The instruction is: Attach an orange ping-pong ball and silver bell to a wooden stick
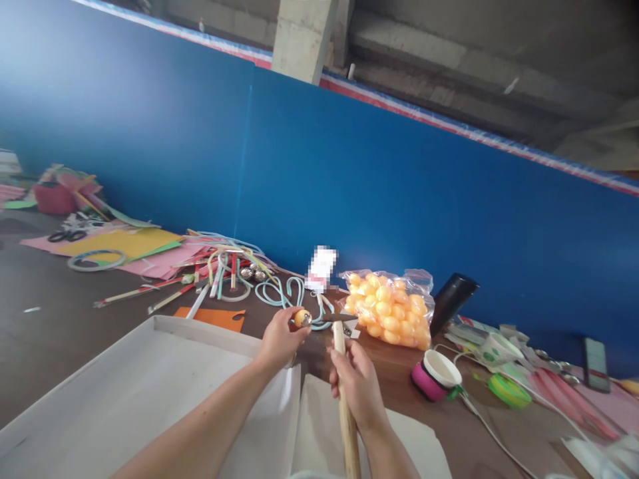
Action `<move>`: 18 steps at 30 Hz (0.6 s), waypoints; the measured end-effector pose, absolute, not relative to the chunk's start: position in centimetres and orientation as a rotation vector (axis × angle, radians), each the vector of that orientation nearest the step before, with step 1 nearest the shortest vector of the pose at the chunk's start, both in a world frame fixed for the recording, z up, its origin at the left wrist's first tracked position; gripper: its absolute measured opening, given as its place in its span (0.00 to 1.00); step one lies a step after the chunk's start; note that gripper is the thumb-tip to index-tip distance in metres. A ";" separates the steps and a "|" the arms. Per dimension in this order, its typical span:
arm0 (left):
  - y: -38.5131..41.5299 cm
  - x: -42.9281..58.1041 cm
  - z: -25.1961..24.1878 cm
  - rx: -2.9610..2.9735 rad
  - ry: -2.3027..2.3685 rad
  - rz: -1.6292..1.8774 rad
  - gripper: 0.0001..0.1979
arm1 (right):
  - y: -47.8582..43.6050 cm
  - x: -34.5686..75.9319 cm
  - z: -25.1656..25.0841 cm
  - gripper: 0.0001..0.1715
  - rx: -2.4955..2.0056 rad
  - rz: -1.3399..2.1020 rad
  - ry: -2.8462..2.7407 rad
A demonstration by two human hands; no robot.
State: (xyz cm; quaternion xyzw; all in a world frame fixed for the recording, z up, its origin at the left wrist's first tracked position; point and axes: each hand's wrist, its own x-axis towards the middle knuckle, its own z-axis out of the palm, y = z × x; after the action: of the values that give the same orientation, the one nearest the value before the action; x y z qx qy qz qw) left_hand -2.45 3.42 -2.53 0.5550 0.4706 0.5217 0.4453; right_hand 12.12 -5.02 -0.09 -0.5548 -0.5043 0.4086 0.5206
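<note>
Only one camera here, worn on the person's head, facing forward and down at the work. It sits close: the left hand point(278, 340) and right hand point(357, 386) land at lower centre of the frame, the table point(44, 332) spreads beyond, the blue wall point(379, 193) slants across the upper half.

Left hand point(280, 340) pinches a small orange ball point(301, 318) at the fingertips, held up over the brown bench point(40, 332). Right hand point(355, 386) is wrapped round the wooden handle of a hammer point(340, 338), its metal head level and just beside the ball. Clear bag of orange balls point(390, 311) lies just beyond. White tray point(150, 379) sits under the left forearm. Scissors point(67, 235) and yellow paper point(127, 243) far left, along the blue wall point(349, 186).
</note>
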 end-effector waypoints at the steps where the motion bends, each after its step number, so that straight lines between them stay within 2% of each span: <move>1: 3.4 -2.4 -2.6 1.412 1.187 1.292 0.20 | -5.2 12.0 0.3 0.15 -1.273 1.020 -1.178; 4: 3.3 -2.4 -2.6 1.540 1.265 1.291 0.20 | -5.7 11.6 1.1 0.19 -1.173 1.083 -1.164; 10: 2.6 -2.7 -1.9 1.671 1.340 1.281 0.19 | -6.2 11.6 1.7 0.21 -1.127 1.071 -1.165; 18: 2.3 -2.4 -1.5 1.711 1.398 1.267 0.18 | -5.7 11.6 0.9 0.25 -1.230 0.986 -1.216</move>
State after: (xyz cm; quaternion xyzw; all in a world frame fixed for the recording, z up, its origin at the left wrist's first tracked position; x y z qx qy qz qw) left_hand -2.37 2.35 -1.49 0.6423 0.5249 0.4756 0.2928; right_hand 11.56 -5.73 0.93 -0.5185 -0.5124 0.4154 0.5441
